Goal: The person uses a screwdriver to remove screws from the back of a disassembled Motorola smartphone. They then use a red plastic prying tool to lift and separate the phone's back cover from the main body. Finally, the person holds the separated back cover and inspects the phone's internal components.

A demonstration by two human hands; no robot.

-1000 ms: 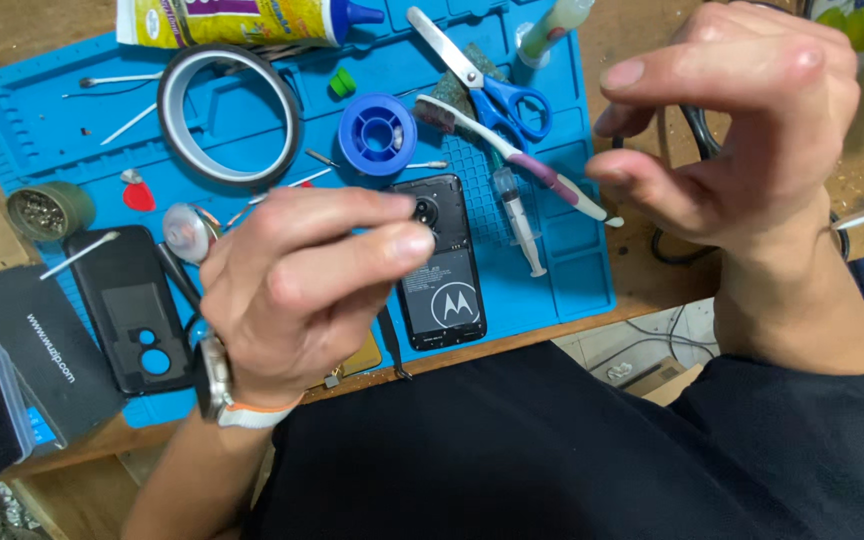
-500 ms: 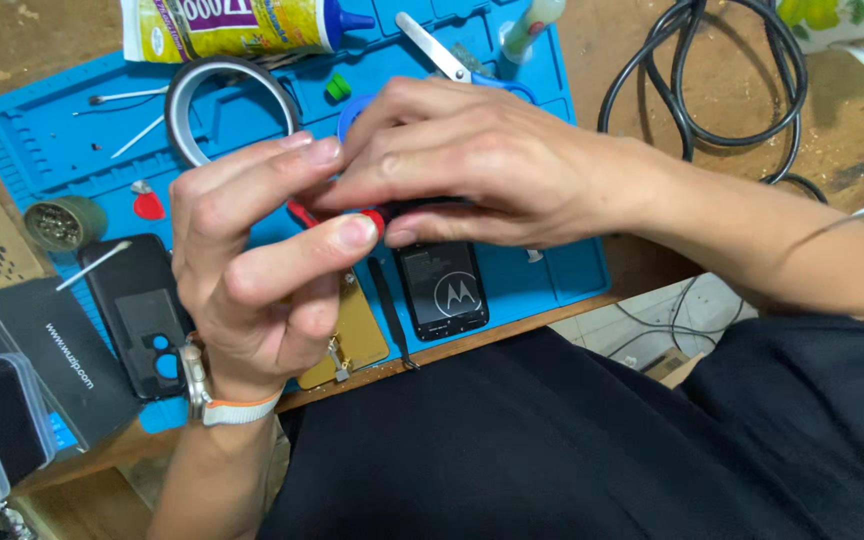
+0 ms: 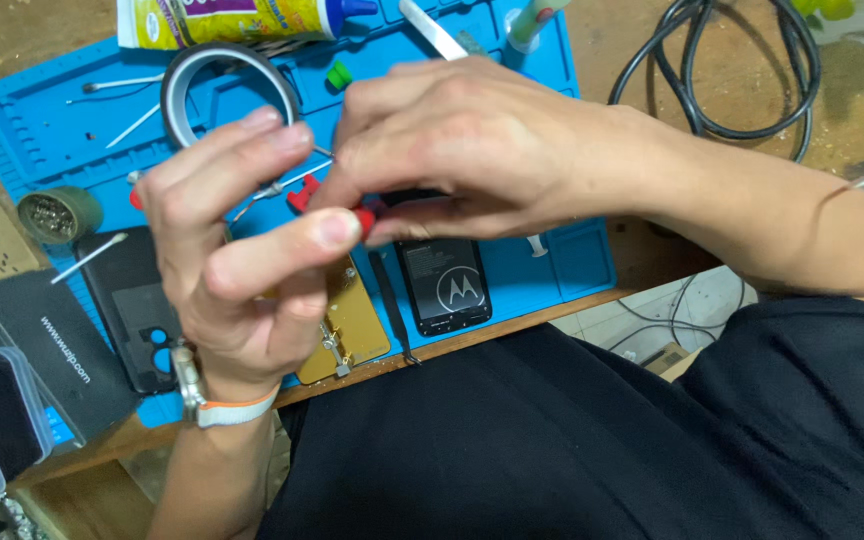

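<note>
Both bare hands raised together above a blue ribbed silicone work mat point(image 3: 42, 130) on a wooden bench. Left hand point(image 3: 242, 250), with a pale wristband, held palm-in, fingers spread and curled, thumb tip pressed against a small red-tipped tool point(image 3: 364, 218). Right hand point(image 3: 462, 150) reaching across from the right, fingers bunched over the same small red piece; the tool pinched between left thumb and right fingertips, most of it hidden, so its full shape impossible to tell. Another red bit point(image 3: 302, 192) showing just left of it, between the two hands.

Directly beneath the hands, flat on the mat: a black rectangular phone body with a round emblem on its back point(image 3: 447, 285), partly covered by the right hand. Just left of it a thin dark pair of tweezers point(image 3: 392, 305), then a gold-coloured metal plate with screws point(image 3: 357, 330). Further left a black phone cover with round cut-outs point(image 3: 137, 310).

At the mat's far edge: a ring of tape point(image 3: 177, 90), a yellow glue tube with a blue cap point(image 3: 242, 20), a small green cap point(image 3: 339, 73), cotton swabs point(image 3: 92, 255). Off the mat to the right, a coil of black cable point(image 3: 712, 110) on the bench.
</note>
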